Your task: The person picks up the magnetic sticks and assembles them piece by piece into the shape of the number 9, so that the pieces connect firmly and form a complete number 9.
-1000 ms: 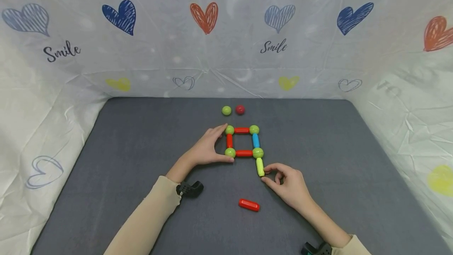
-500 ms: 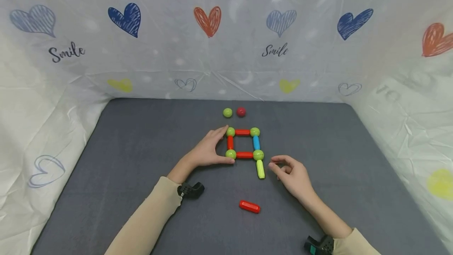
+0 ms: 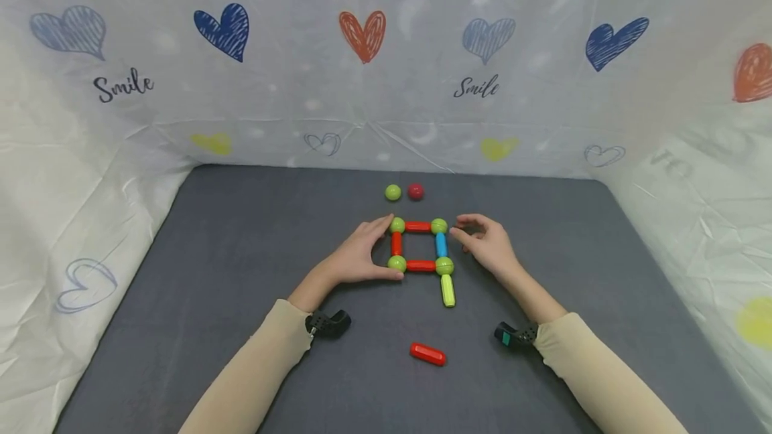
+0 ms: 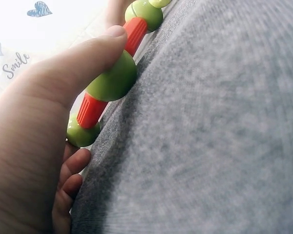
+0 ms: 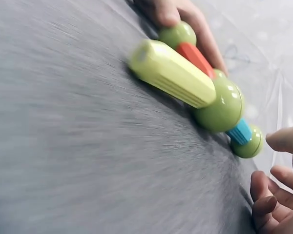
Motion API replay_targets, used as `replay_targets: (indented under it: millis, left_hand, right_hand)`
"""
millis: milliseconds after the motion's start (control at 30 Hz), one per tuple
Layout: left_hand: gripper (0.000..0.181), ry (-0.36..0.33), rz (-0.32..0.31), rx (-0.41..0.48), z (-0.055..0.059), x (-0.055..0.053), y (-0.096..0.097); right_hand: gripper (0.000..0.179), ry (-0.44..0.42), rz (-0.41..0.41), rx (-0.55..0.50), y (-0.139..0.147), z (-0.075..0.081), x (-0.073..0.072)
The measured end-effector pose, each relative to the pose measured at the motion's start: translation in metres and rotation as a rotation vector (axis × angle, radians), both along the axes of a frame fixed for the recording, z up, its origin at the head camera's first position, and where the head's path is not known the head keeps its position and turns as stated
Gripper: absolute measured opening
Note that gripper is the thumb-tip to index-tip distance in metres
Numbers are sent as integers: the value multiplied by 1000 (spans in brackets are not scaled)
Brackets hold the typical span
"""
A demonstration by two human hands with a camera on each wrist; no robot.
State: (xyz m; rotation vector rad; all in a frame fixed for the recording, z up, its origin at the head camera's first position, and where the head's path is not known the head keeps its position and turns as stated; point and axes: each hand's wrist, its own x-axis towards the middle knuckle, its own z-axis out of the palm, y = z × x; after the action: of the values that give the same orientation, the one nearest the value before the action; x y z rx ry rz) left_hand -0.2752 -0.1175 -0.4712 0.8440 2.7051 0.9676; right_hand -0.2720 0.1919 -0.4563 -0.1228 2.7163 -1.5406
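A square of magnetic rods and balls lies flat on the dark table. Green balls form its corners, one being the near-right green ball (image 3: pixel 444 266). Three sides are red rods and the right one is a blue rod (image 3: pixel 441 245). From the near-right corner a yellow-green rod (image 3: pixel 447 291) sticks out toward the person. The left hand (image 3: pixel 352 254) holds the square's left side, thumb at the near-left green ball (image 4: pixel 113 80), fingertips at the far-left one. Just right of the far-right green ball (image 5: pixel 251 142), the right hand (image 3: pixel 490 246) hovers with bent fingers, holding nothing.
A loose red rod (image 3: pixel 428 354) lies nearer the person. Beyond the square sit a loose green ball (image 3: pixel 393 192) and a red ball (image 3: pixel 415 191). A white sheet printed with hearts (image 3: pixel 362 99) rises behind the table and along its sides.
The right hand has let go of the yellow-green rod, drawn off to the right, then moved away from the person to the far-right corner. The left hand stays in place at the square.
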Motion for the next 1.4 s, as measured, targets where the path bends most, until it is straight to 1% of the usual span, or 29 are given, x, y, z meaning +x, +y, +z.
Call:
replay_targets:
  millis: [100,233,300,400,500,633,833,967,1067,1133,1200,1267,1333,1400]
  left_hand:
    - [122,-4,2,-5,-1,-1,0]
    - [122,-8,8,-9,-2,-2,1]
    - [122,-10,11,-10,-2,-2,1]
    - [122,-9,12,-11,-2,-2,1]
    - [121,-12,10,-10,-1,-1,1]
    - [122,-15,9,-13,-2,-2,2]
    - [123,-20,15,-20,0,-1,1]
    - [122,-23,19,-18,1,0,2]
    - [122,-23,16,-17,0,0,3]
    - [121,-24,12,-17,-1,0,3]
    - [121,-25,10,-18,-2,0,4]
    - [122,-23,12,-16,-2,0,3]
    - [122,-21,18,-14,-1,0,3]
    - [123,-15,20,-15,-1,-1,1]
  right_hand:
    - [50,-22,0,-1,-8,2,-20]
    - [56,-88,-23,-29,-21,9,-44]
    - [59,-123,-40,-40,-28,12,-55]
    - [60,-146,-56,-41,-38,15,-69]
    - [60,-137,-39,-9,-46,15,-80]
    - [60,-103,-18,63,-57,15,-90]
    - [55,-37,6,147,-72,17,-99]
    - [49,-3,35,173,-75,18,-99]
    - [47,8,38,157,-71,17,-96]
    - [47,21,36,126,-66,16,-90]
    - [46,33,21,82,-59,18,-81]
    - [46,52,7,30,-51,23,-68]
    - [46,69,-12,-14,-44,30,-51]
    - [45,95,-19,-35,-36,37,-31]
